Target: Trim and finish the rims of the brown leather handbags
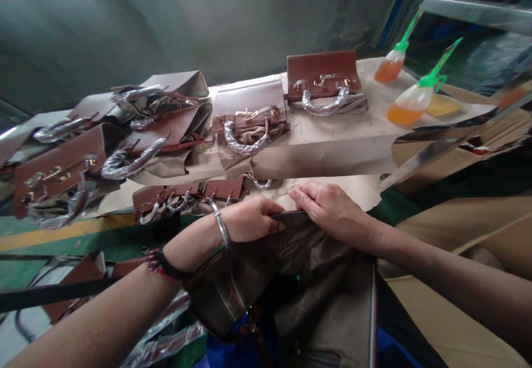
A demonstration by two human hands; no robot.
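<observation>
As I followed the head view, the left hand (pixel 253 218) was closed on the upper rim of a taupe bag (pixel 328 301), thumb and fingers pinching its dark edge. Just beside it, the right hand (pixel 338 210) was bunched over the same rim, thumb drawn in against the forefinger; its other fingertips were hidden from me. The taupe bag hung below both hands, its soft side creased, and I judged the grips sat so close together to steady that short length of edge while the rest sagged.

Beyond the hands stood a paper-covered worktop (pixel 341 129). A pale bag (pixel 249 96) lay ahead of the left hand and a red-brown bag (pixel 322 69) ahead of the right hand, their handles facing the hands, probably for easy reach. Clear wrapping (pixel 245 147) covered the pale bag's handle, likely against scuffs. More bags (pixel 58 168) crowded the worktop to the left of the left hand. Two squeeze bottles (pixel 405 112) holding orange liquid stood ahead and right of the right hand, perhaps set apart to spare the bags any drips.
</observation>
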